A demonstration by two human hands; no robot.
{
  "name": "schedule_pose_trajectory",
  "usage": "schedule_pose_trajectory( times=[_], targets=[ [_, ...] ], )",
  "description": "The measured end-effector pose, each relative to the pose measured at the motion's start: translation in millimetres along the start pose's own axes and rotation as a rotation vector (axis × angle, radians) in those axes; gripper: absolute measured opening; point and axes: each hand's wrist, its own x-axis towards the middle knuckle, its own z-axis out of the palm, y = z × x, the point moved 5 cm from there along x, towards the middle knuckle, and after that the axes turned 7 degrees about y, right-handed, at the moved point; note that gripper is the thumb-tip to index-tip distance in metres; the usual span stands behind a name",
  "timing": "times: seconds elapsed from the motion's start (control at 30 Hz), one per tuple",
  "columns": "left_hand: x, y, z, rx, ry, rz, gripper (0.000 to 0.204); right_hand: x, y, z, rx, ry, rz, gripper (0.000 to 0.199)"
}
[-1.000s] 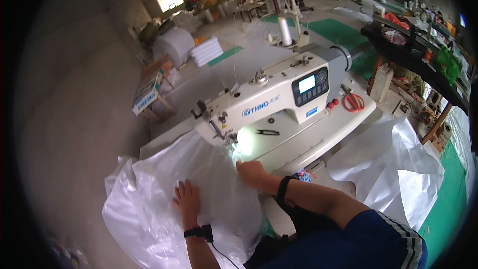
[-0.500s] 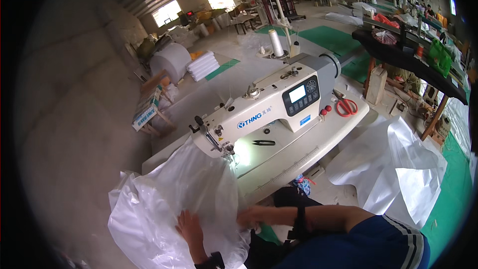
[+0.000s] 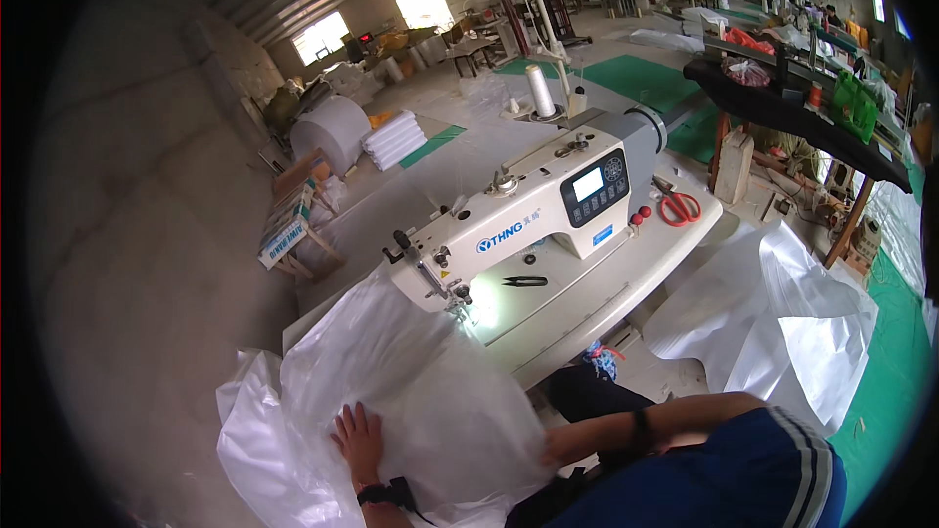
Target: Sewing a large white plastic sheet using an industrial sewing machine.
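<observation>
A translucent white plastic sheet (image 3: 421, 381) runs out from under the needle end of a white sewing machine (image 3: 518, 230) and drapes toward me. My left hand (image 3: 360, 440) lies flat on it with fingers spread. At the sheet's right edge, my right hand (image 3: 562, 445) is closed on the plastic, a little blurred, its fingertips partly hidden. The machine's lamp lights the spot by the needle. Black thread snips (image 3: 525, 282) lie on the white machine table (image 3: 577, 318), with two red balls (image 3: 641, 216) and red-handled scissors (image 3: 678, 207) farther right.
More white sheeting (image 3: 768, 323) hangs in a heap at my right. Behind the machine stands a cone of white thread (image 3: 540, 91). A small wooden stand (image 3: 290, 230), a large pale roll (image 3: 335, 134) and a folded white stack (image 3: 394, 140) are at the left. A black-covered table (image 3: 792, 108) stands far right.
My right hand has moved right, drawing the sheet's edge out with it, so the plastic spreads wider. My left hand has shifted slightly up and left, still flat on it.
</observation>
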Motion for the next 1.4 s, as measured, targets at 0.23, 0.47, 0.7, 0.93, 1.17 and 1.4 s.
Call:
schedule_pose_trajectory(
  times=[0.23, 0.47, 0.7, 0.93, 1.17, 1.4],
  targets=[
    [19, -1, 0, 0.022, 0.0, 0.059, 0.053, -87, -33, 13, 0.062, 0.306, 0.178, 0.033],
    [23, -14, 12, -0.058, -0.003, 0.053, 0.052, -35, -53, 118, -0.168, -0.295, 0.38, 0.042],
    [19, -10, 6, 0.267, -0.237, 0.122, 0.049, -59, -38, 73, -0.48, -0.146, 0.608, 0.053],
    [-66, 125, -70, -0.484, 0.128, 0.26, 0.047, -31, -31, 25, -0.014, 0.505, 0.202, 0.051],
    [-71, 109, -7, -0.117, 0.042, 0.192, 0.054, -64, -46, 7, 0.444, 0.562, 0.025, 0.036],
    [-96, 157, -86, -0.367, 0.216, 0.243, 0.037, -73, -62, 5, 0.173, 0.711, 0.135, 0.038]
  ],
)
